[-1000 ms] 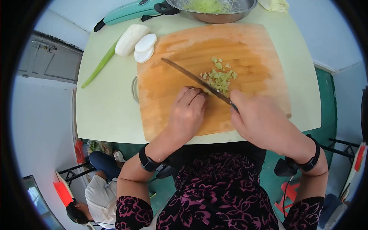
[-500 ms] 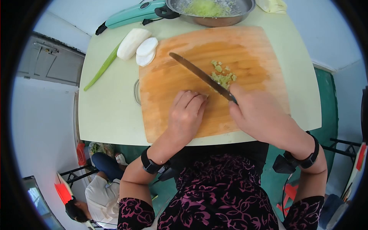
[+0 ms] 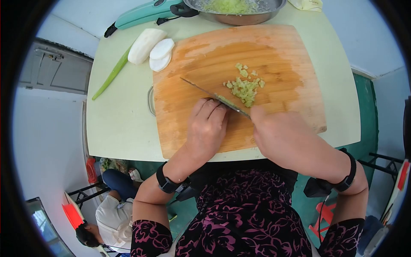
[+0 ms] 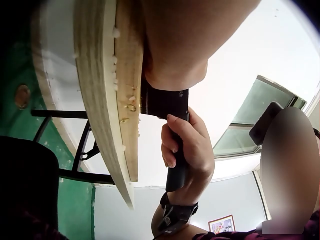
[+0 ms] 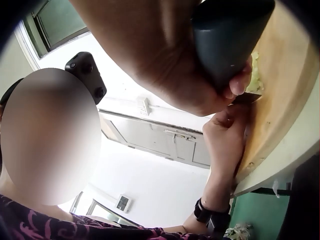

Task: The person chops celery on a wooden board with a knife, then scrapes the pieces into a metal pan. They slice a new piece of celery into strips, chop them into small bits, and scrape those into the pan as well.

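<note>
In the head view the right hand point(image 3: 284, 132) grips a knife point(image 3: 197, 88), its blade slanting across the board point(image 3: 192, 55) against the left hand's fingertips. Curled fingers of the left hand point(image 3: 205, 130) press a small green piece to the board; they mostly hide it. A thin strip of green point(image 3: 227, 101) lies along the blade. Finely chopped green bits point(image 3: 245, 90) are heaped beyond the blade. The left wrist view shows the right hand point(image 4: 192, 142) wrapped round the dark handle point(image 4: 176, 175). In the right wrist view the left hand point(image 5: 226, 142) is beside the blade point(image 5: 246, 98).
A peeled white vegetable point(image 3: 146, 46), two white slices point(image 3: 161, 55) and a green stalk point(image 3: 113, 75) lie at the table's left. Behind the board stand a metal pan point(image 3: 244, 18) with shredded green and a teal appliance point(image 3: 143, 18). A person point(image 3: 113, 216) sits at lower left.
The knife has come down and toward the left hand from its raised position half a second ago, with the right hand shifting left. The left hand has barely moved.
</note>
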